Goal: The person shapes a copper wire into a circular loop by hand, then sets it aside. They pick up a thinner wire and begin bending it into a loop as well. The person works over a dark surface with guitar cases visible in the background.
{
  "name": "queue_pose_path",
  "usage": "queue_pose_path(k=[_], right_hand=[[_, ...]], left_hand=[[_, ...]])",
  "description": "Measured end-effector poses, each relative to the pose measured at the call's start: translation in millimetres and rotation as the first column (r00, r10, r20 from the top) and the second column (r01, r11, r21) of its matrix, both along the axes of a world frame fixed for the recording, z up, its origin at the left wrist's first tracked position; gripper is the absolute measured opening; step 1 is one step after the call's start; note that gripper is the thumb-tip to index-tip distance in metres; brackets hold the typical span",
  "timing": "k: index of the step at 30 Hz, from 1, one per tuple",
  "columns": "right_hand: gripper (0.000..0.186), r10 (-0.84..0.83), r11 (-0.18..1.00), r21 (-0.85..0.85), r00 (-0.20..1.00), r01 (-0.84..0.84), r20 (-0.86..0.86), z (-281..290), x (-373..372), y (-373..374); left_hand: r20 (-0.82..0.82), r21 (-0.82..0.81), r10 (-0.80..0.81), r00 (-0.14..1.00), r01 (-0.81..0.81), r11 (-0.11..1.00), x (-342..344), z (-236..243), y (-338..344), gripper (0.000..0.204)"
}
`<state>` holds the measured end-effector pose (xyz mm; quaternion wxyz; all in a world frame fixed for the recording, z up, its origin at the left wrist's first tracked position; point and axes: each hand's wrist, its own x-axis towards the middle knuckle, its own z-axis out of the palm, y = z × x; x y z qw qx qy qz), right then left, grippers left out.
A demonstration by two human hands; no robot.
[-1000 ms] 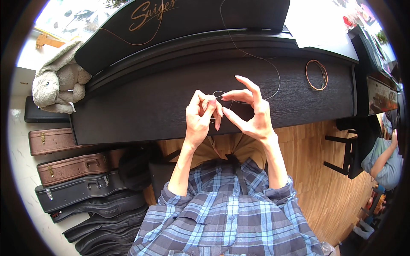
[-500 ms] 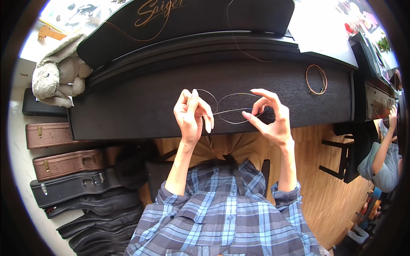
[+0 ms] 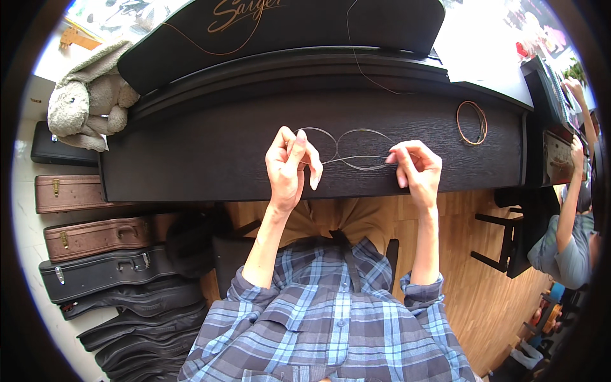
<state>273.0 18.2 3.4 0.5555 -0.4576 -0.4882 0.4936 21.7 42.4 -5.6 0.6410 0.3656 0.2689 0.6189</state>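
My left hand pinches a thin silvery string above the dark wooden lid of the piano-like instrument. Loops of the string stretch sideways to my right hand, whose thumb and fingers are closed on it. Right of my hands, a coil of copper-coloured string lies on the lid. Behind them, loose strands cross the black upright panel, which carries gold lettering.
A plush rabbit sits at the lid's left end. Several instrument cases lie lower left. A black stool stands at right, beside another person reaching up to objects there. Bright sheets lie at the back right.
My hands have moved apart, spreading the string's loops between them. My right hand's fingers have closed on the string. The other person's hands have risen on the right.
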Motion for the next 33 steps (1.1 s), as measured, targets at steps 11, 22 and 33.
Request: queue_pose_path(k=[11, 22, 33], right_hand=[[0.010, -0.309, 0.943, 0.147, 0.949, 0.298, 0.063, -3, -7, -6], [0.019, -0.184, 0.981, 0.044, 0.852, 0.187, 0.490, 23, -47, -13], [0.013, -0.335, 0.940, 0.219, 0.821, 0.261, 0.462, 27, -24, -21]], left_hand=[[0.077, 0.006, -0.021, 0.997, 0.021, 1.000, 3, -1, -4, 0.031], [-0.061, -0.010, -0.031, 0.998, 0.031, 0.999, 4, -3, -5, 0.030], [-0.099, -0.006, 0.030, 0.995, -0.031, 1.000, 5, -2, -6, 0.029]])
